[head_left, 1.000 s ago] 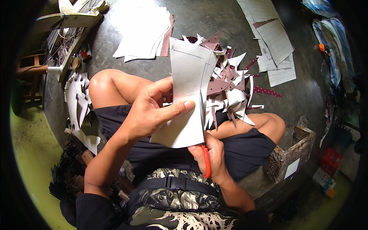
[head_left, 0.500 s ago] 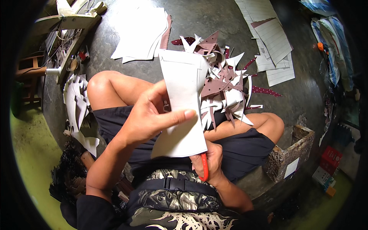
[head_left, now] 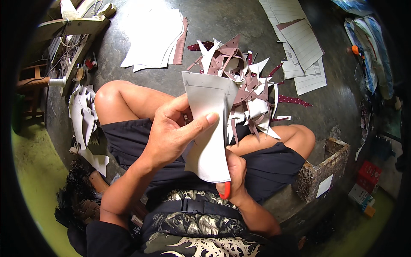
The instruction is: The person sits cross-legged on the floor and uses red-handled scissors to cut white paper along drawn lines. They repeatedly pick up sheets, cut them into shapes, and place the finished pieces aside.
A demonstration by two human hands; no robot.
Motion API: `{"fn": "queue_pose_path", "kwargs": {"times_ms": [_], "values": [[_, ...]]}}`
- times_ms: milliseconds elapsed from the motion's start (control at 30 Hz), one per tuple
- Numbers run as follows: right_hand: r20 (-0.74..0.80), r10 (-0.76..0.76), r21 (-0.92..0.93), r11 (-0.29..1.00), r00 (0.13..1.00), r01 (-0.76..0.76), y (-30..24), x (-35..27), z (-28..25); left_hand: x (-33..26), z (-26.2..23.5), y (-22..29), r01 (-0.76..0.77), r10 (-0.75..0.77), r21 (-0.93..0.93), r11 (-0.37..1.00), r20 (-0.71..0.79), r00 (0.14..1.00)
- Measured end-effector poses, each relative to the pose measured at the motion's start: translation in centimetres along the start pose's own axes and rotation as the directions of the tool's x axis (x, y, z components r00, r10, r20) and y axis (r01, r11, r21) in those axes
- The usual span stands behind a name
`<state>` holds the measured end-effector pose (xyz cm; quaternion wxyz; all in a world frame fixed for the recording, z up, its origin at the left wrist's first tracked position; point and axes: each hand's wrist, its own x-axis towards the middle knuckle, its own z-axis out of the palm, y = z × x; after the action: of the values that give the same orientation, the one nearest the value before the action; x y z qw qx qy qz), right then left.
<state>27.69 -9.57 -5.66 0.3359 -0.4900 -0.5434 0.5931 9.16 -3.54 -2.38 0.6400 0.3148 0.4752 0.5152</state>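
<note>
Sheet (head_left: 207, 128): pale grey, cut to a tapering shape, held upright over the lap at picture centre. It looks thin and light, and its lower part curves, so it is judged flexible rather than stiff, perhaps faux leather or card. It is likely to flop if held by one corner and is best gripped near the cut line, as it is now.

Left hand (head_left: 171, 135): at 9 o'clock of the sheet, thumb and fingers pinching its left edge, forefinger laid flat across its face.

Right hand (head_left: 235, 175): at 6 o'clock, mostly behind the sheet, closed round the red handle of the scissors (head_left: 225, 128). The dark blade runs up the sheet's right edge.

Offcuts (head_left: 244, 90): a heap of maroon and white slivers at 1 o'clock, just beyond the sheet, on the dark floor (head_left: 222, 25).

Stack (head_left: 154, 38): white pieces at 11 o'clock, well apart.

Hidden or unclear: the right fingers, the second blade and how far the blades gape. The sheet's back face is unseen. The picture's rim is dark and bent.
</note>
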Motion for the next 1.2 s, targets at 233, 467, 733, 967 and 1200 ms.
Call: {"fn": "queue_pose_path", "kwargs": {"times_ms": [233,467,733,967,1200], "values": [[-0.057,0.029,-0.012,0.999,0.998,-0.03,0.4,0.1,0.0,-0.2,0.3,-0.4,0.071,-0.074,0.042,0.997,0.065,0.995],[-0.079,0.052,0.064,0.997,0.996,-0.047,0.3,-0.1,-0.2,-0.4,0.8,-0.7,0.107,-0.115,0.082,0.991,0.093,0.989],[0.108,0.141,0.057,0.987,0.984,-0.147,-1.4,0.1,-2.5,1.1,-1.4,1.6,0.268,-0.281,0.104,0.958,0.142,0.949],[0.19,0.238,-0.028,0.971,0.952,-0.237,-2.2,-0.2,-3.7,1.7,-3.5,3.9,0.291,-0.398,0.366,0.884,0.259,0.88],[0.143,0.355,-0.168,0.929,0.924,-0.331,-2.6,-0.8,-3.8,1.7,-3.6,3.6,0.233,-0.353,0.377,0.897,0.288,0.89]]}}
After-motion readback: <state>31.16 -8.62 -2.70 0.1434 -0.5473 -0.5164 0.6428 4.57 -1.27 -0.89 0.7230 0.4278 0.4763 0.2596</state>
